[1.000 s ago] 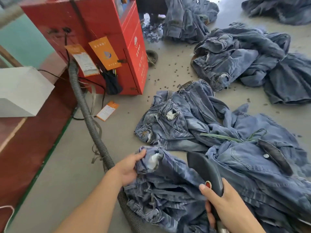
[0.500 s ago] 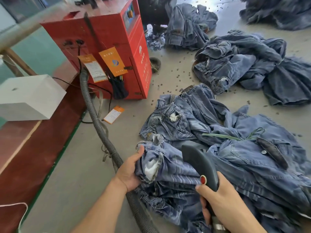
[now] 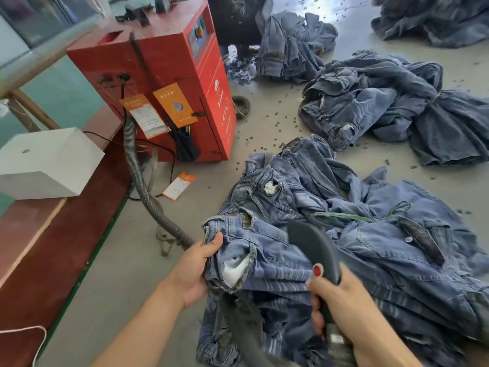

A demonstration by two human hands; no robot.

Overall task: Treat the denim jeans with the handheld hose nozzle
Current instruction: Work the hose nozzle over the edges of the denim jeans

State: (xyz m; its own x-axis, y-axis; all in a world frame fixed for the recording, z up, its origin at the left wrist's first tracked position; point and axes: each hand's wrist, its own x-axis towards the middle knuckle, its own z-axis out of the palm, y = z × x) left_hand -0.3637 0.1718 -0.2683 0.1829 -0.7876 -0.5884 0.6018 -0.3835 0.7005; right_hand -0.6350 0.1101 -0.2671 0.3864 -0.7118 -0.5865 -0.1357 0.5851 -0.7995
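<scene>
A pair of blue denim jeans (image 3: 280,263) hangs lifted in front of me, with its white pocket lining showing. My left hand (image 3: 195,266) grips the jeans at the waistband, thumb on top. My right hand (image 3: 344,300) holds the dark curved hose nozzle (image 3: 315,247), thumb just below its red button. The nozzle's tip lies against the denim near the waistband. A grey ribbed hose (image 3: 140,178) runs from the red machine across the floor and passes under the jeans.
The red machine (image 3: 182,75) stands at the upper left with orange tags. More jeans lie in piles on the floor (image 3: 370,109) ahead and right (image 3: 397,234). A white box (image 3: 45,162) sits on a red-brown ledge at left. Small dark bits litter the grey floor.
My left hand has lifted the waistband of the jeans higher. The nozzle has moved up with my right hand and stays against the denim. The view has tilted, showing more of the machine.
</scene>
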